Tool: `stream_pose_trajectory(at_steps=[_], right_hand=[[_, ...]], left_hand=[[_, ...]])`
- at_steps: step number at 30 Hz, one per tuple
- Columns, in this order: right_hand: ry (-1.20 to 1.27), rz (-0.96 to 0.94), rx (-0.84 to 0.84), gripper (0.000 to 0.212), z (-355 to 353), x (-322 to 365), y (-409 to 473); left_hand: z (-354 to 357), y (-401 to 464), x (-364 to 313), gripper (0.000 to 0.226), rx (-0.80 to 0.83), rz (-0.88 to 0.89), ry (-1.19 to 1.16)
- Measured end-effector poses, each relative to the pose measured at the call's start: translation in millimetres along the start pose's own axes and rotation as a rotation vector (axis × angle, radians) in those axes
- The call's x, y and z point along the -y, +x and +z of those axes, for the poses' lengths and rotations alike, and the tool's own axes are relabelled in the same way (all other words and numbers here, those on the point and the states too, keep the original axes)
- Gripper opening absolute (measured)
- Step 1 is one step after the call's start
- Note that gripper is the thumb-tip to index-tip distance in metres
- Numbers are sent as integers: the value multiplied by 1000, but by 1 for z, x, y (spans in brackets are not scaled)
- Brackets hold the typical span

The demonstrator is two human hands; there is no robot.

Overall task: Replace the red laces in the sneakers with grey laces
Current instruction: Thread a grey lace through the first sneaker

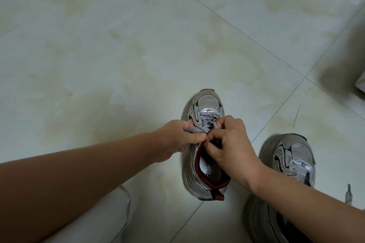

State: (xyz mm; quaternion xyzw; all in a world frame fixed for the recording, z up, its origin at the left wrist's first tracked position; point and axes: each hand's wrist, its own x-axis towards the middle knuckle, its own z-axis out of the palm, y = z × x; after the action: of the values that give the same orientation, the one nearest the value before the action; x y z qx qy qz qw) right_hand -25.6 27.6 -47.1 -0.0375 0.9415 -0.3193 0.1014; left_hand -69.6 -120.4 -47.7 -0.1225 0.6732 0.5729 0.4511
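My left hand [178, 137] pinches a grey lace [194, 130] end; my right hand [227, 144] pinches the other end at the sneaker [205, 144] eyelets, at 6 o'clock on the floor [118, 45]. Uneven pulling could leave the ends lopsided, or slip one end out of an eyelet.

Soft, even indoor light, faint shadows under the forearms, wide-angle bending at the edges, slightly soft focus overall.

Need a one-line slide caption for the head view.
Both hands, left and right, thread a grey lace through one sneaker.
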Motion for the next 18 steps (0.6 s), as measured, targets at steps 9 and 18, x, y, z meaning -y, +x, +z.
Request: stream_pose_trajectory(at_steps=[9, 18], right_hand=[[306, 129, 66, 28, -28, 5, 2], [940, 540, 246, 35, -81, -6, 0]], left_hand=[[4, 0, -1, 19, -127, 210, 212], [3, -1, 0, 17, -154, 258, 299]])
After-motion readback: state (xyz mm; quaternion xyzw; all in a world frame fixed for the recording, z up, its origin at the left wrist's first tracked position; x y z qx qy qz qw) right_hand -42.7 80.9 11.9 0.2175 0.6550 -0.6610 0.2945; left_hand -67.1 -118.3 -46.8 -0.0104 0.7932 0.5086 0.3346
